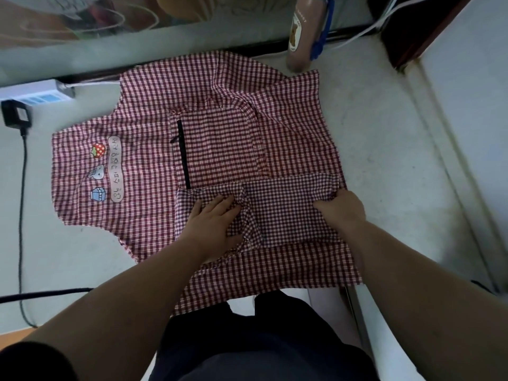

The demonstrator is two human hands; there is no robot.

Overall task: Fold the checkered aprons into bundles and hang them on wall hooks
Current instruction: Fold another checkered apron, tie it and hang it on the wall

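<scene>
On counter (384, 133): apron (220, 149), bib leftward

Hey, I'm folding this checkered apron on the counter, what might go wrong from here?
1. The apron overhangs the counter edge at your body, so it may slide off while you fold.
2. Cloth is bunched beside your left hand, so the fold may set crooked.
3. Your right hand grips only the flap's end; it may spring open if released.

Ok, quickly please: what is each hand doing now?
Left hand: open, pressing flat on the apron.
Right hand: closed, gripping the apron's folded strip.
</scene>
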